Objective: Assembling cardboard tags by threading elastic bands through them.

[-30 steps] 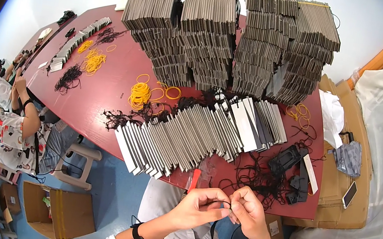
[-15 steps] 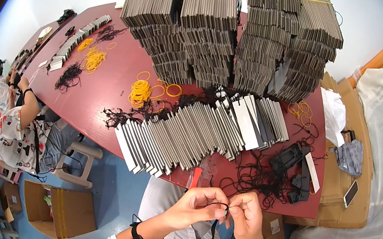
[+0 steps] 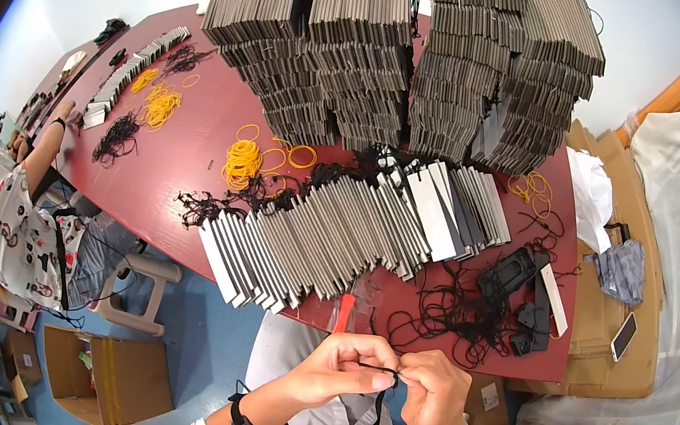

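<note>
My left hand and my right hand meet just off the table's near edge. Between them runs a thin black cord, pinched by the fingertips of both. A small loop or knot seems to sit where the fingertips come together, too small to make out. On the table beyond lies a long row of flat grey and white strips, overlapping on their sides, with black cords at their far ends. A red-handled tool pokes over the edge close to my left hand.
Tall stacks of banded grey strips stand at the back. Yellow rubber bands and loose black cords lie about the red table. At left sits a co-worker, near a stool and a cardboard box.
My right hand has turned, its fingers folded in more, and the cord between my hands looks straighter. The co-worker's arm has stretched out toward the table. The view has shifted slightly.
</note>
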`<state>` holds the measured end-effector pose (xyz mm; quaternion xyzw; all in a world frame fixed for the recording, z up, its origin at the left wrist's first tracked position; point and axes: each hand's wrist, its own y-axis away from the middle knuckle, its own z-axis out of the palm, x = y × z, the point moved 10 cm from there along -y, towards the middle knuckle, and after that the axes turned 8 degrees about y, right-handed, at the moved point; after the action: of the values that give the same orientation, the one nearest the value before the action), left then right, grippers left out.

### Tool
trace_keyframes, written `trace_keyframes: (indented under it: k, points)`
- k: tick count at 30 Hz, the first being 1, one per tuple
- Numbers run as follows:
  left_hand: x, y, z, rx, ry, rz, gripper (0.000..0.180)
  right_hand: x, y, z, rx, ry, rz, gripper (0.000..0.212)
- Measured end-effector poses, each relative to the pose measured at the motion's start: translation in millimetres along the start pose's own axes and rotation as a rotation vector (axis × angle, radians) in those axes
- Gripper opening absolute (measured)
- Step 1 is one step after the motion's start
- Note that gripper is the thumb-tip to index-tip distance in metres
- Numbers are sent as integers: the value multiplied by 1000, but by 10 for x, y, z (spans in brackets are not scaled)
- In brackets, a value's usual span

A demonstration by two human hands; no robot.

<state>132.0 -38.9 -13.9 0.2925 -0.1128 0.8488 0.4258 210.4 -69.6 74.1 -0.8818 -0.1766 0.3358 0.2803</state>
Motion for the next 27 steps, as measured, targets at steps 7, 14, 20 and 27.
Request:
trace_keyframes:
  k: [7, 14, 20, 27]
  points:
    - [92, 24, -60, 135, -119, 81, 12, -56, 40, -34, 19, 17, -40, 26]
    - [230, 59, -26, 174, -283, 224, 11, -11, 27, -62, -13, 10, 45, 22]
    - [301, 99, -40, 312, -588, 315, 11, 248, 147, 50, -43, -203, 414, 13]
    - [513, 179, 90, 386, -940, 484, 12, 280, 152, 84, -12, -165, 424, 10]
